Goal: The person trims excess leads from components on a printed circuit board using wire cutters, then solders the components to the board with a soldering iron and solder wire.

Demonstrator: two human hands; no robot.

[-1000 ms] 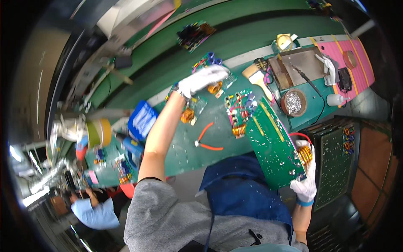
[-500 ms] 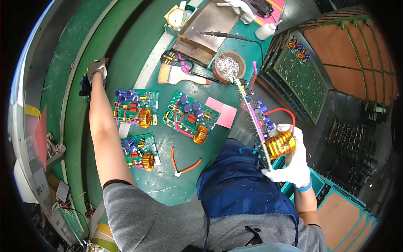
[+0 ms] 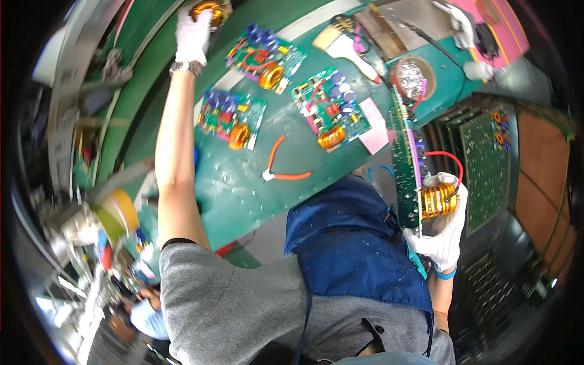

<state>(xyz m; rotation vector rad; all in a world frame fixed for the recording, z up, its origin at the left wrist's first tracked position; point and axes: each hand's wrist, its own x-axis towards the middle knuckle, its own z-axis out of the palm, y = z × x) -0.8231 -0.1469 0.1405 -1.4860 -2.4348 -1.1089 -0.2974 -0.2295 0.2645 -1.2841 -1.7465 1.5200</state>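
My right hand [image 3: 447, 234], in a white glove, grips a green circuit board [image 3: 403, 164] on edge by its lower end, beside a copper-wound coil [image 3: 439, 201]. A red wire loops off that board. At the far upper left, my gloved left hand [image 3: 193, 39] has its fingers closed at the coil [image 3: 207, 12] of another board, which is mostly hidden and cut off by the picture's rim. Between my hands, three boards lie on the green table: one at the back [image 3: 267, 58], one nearer [image 3: 231, 118] and one to the right [image 3: 331, 109].
Orange-handled cutters [image 3: 283, 176] lie near the table's front edge. A brush [image 3: 350, 52], a pot of metal bits [image 3: 410, 79], a soldering iron [image 3: 429, 42] and a white bottle [image 3: 479, 71] are farther back. Pink paper [image 3: 373, 128] adjoins the right board. A rack of panels [image 3: 480, 164] stands right. Someone sits lower left [image 3: 149, 316].
The view has turned, shifting the table boards right and up. My left hand, hidden behind its wrist before, now shows at a coil. My right hand still holds its board, now more upright.
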